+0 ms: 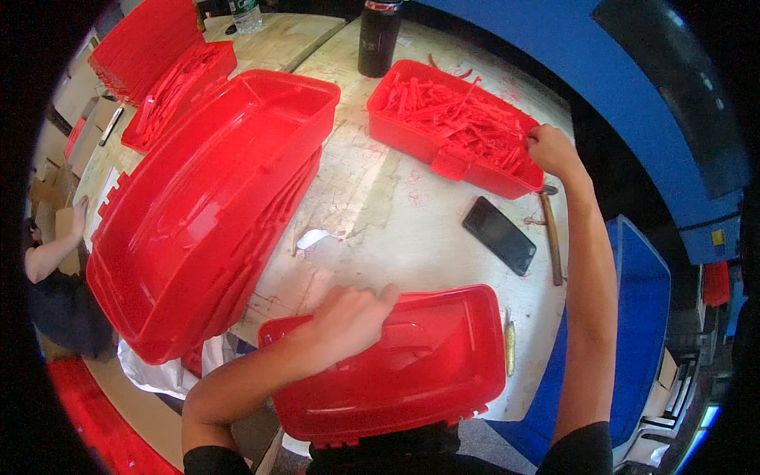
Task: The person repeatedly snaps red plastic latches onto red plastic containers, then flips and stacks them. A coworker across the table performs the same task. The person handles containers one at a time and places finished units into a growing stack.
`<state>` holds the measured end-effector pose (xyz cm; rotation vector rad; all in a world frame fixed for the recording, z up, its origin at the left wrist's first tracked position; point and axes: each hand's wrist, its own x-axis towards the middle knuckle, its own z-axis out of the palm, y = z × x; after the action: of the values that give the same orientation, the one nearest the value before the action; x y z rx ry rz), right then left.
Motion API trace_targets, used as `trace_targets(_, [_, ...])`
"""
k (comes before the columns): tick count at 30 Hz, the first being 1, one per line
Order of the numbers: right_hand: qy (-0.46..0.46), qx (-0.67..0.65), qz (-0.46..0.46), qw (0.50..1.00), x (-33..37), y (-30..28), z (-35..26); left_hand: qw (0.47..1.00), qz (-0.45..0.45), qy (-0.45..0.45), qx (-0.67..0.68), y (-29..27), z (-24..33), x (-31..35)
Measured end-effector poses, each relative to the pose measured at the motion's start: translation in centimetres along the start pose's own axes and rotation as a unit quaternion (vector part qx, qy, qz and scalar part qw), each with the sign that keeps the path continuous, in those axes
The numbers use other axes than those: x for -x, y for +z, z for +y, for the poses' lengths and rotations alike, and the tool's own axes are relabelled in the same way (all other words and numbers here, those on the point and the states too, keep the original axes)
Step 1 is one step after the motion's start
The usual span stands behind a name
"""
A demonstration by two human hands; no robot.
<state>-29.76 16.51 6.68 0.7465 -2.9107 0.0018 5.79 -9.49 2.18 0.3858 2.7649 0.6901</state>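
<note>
A shallow red plastic tray point(427, 356) with notched hinge tabs along its near edge lies in front of me. Over its far rim my left hand point(348, 321) is closed, gripping the edge. My right hand point(552, 150) reaches far forward to the right end of a red plastic box point(408, 136). Its fingers are curled at the box's rim; whatever they pinch, if anything, is hidden. Thin red plastic strips point(443, 107) fill that box in a loose heap. Below the box lie a black smartphone point(499, 235) and a hammer point(552, 237) with a wooden handle.
A tall stack of red trays point(214, 206) stands at the left. Behind it is another red box point(186, 87) of strips. A black tumbler point(379, 39) stands at the back. A yellow-handled tool point(510, 344) lies beside my tray. A co-worker's arm point(59, 249) shows far left; a blue bin point(633, 301) is right.
</note>
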Motion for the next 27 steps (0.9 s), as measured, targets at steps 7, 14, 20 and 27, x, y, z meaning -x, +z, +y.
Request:
trace_targets(7, [0.205, -0.449, -0.055, 0.868, 6.8, -4.0, 0.6, 1.000, 0.031, -0.001, 0.003, 0.8, 0.3, 1.6])
trace_targets(14, [0.145, -0.788, 0.002, 0.599, 23.3, -6.7, -6.7, 0.958, 0.223, 0.033, 0.175, -1.2, 4.2, 3.2])
trace_targets(20, [0.100, -0.814, -0.124, 0.558, 36.2, -8.0, -14.3, 0.908, 0.318, 0.233, -0.144, -1.3, 11.6, 4.6])
trace_targets(27, [-0.011, -0.934, -0.046, 0.355, 41.0, -7.6, -14.2, 0.915, 0.281, 0.235, 0.167, 0.6, 13.6, 3.8])
